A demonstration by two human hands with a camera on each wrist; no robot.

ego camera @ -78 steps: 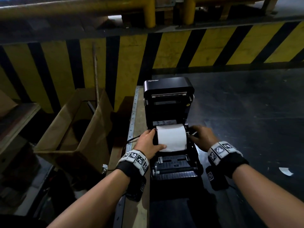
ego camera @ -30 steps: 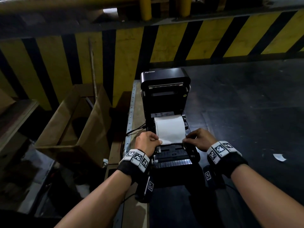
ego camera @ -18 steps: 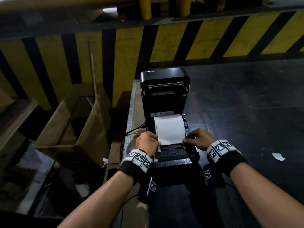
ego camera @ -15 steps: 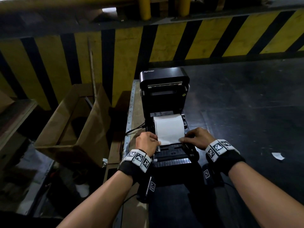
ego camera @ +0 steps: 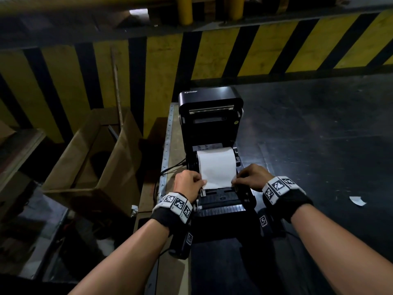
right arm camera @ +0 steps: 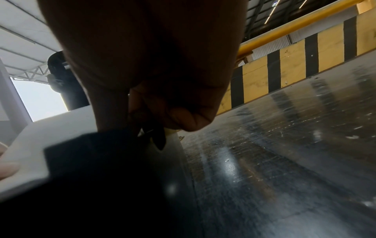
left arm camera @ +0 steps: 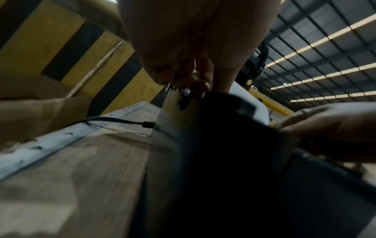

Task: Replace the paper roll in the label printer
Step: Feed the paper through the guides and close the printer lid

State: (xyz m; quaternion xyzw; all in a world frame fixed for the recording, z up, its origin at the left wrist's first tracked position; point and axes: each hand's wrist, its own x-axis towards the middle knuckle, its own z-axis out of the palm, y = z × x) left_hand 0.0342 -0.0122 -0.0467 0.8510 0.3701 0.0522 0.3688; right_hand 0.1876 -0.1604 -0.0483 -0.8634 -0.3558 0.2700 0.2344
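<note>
The white paper roll sits in the bay of the black printer, whose lid stands open and upright behind it. A length of paper is drawn forward over the front of the bay. The left hand pinches the sheet's near left corner with curled fingers; the right hand pinches the near right corner likewise. Both wrists carry 1 marker band each. The printer rests at the left edge of a dark table, a cable plugged into its left side. A cardboard box stands open to the left, before a yellow-and-black wall. 1 paper scrap lies on the table, right.
</note>
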